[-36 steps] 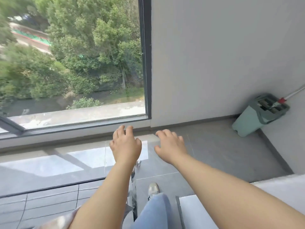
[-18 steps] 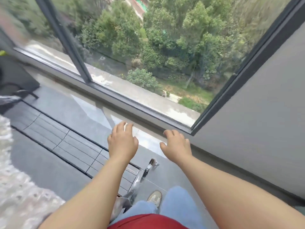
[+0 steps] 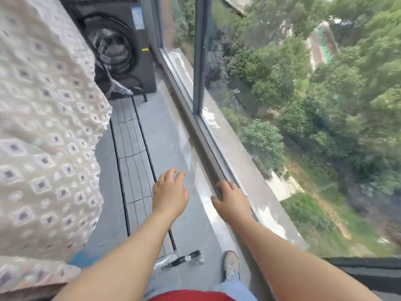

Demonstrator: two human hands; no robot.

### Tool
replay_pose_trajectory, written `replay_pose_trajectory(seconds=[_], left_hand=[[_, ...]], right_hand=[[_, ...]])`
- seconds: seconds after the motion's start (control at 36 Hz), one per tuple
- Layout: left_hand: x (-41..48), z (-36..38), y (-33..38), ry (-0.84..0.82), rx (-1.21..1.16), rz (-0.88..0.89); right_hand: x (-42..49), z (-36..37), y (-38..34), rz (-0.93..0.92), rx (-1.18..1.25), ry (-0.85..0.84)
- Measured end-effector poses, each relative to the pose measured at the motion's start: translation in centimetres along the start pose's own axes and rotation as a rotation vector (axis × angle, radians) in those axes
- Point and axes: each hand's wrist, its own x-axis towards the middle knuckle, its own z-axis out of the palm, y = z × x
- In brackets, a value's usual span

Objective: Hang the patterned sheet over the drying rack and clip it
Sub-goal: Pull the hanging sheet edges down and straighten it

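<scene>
The patterned sheet (image 3: 45, 131), beige with small grey squares, hangs in a large draped mass down the left side of the head view. The rack under it is hidden, apart from a plastic-wrapped foot (image 3: 180, 260) on the floor near my shoe. My left hand (image 3: 170, 193) is held out in front of me, fingers relaxed, empty, well to the right of the sheet. My right hand (image 3: 232, 199) is also out in front, fingers relaxed and empty, over the window sill edge. I see no clips.
A dark front-loading washing machine (image 3: 121, 48) stands at the far end of the narrow balcony. A floor drain grate (image 3: 134, 153) runs along the grey tiles. The large window (image 3: 198, 61) with its dark frame lines the right side, trees beyond.
My view has swung left along the balcony: the wall and mop bucket are gone, the sheet and washing machine have come into view. Both hands stay raised and empty.
</scene>
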Motion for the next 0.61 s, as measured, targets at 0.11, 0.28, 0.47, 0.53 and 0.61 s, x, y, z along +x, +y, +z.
replay_pose_trajectory(seconds=[0.11,0.28,0.47,0.53,0.61], left_hand=[[0.9,0.8,2.8,0.044,-0.089,-0.156],[1.0,0.8,4.0,0.106,-0.131,-0.295],[2.5,-0.6,0.7,0.196,-0.164,-0.512],[3.5,-0.8,-0.5,0.225,-0.188,-0.557],[5.8,-1.0,-3.1,0.253,-0.222,-0.616]], right_hand=[[2.4,-2.5,2.1,-0.1,-0.025,-0.04],[5.6,-3.3,2.2,-0.213,-0.058,-0.131],[9.5,-2.3,-2.8,-0.423,-0.074,-0.257],[11.2,-2.2,-4.5,-0.473,-0.09,-0.287],[14.2,-2.0,-7.6,-0.539,-0.143,-0.309]])
